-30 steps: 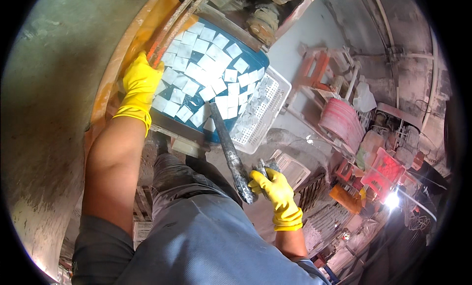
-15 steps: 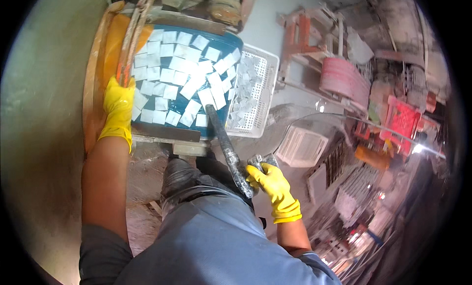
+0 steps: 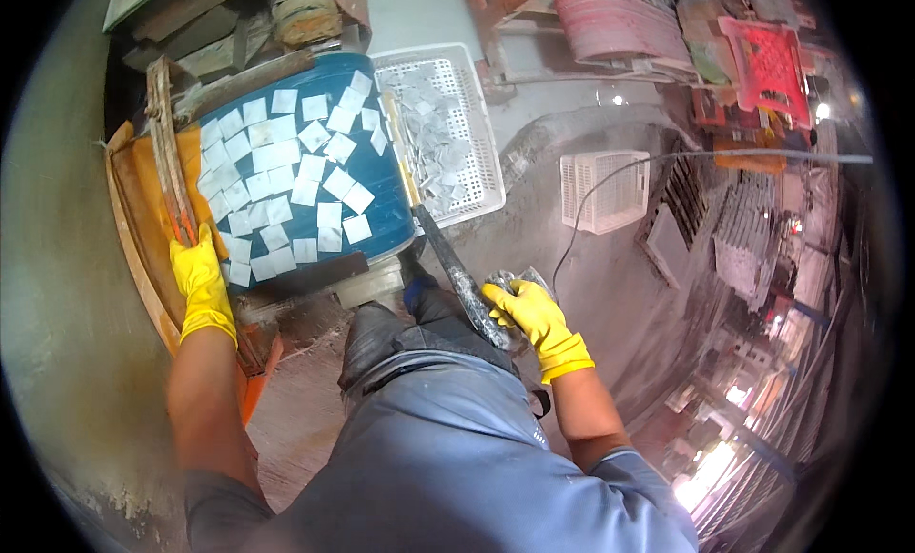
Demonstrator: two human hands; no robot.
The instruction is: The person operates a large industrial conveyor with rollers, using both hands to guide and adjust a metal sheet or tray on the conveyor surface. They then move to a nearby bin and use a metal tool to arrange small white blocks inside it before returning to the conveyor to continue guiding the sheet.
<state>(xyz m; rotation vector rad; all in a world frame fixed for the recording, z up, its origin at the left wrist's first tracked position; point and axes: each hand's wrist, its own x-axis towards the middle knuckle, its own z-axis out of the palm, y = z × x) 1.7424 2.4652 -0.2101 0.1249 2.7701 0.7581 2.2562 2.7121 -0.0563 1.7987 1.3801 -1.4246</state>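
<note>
Dusty grey floor [image 3: 591, 296] was seen around the work, with gear crowded toward the right. Nearest, a blue shirt [image 3: 448, 439] was shown from above. By the left hand [image 3: 202, 281], in a yellow glove, the lower end of a bar [image 3: 170, 162] was gripped, fingers closed about it. By the right hand [image 3: 530, 311], gloved alike, a grey piece [image 3: 537, 278] was clasped beside the near end of a dark pole [image 3: 450, 256]; whether the pole itself was held could not be told.

Ahead, white tiles [image 3: 357, 199] were spread loosely over a blue top [image 3: 389, 202], some overlapped. The step in hand was judged to be the steadying of the bar while the grey piece was handled on the other side; for the next move, a firm hold by both hands and care over the loose tiles seemed to be called for.

Against the blue top's right edge, a white crate [image 3: 490, 153] was set, with grey-white fragments [image 3: 434, 138] heaped inside and perforations left bare toward its right wall. Farther right, a pale crate [image 3: 605, 193] was placed on the floor; no contents could be made out. Beyond, a red crate [image 3: 762, 71] was seen amid clutter, near a pink drum [image 3: 620, 24]
</note>
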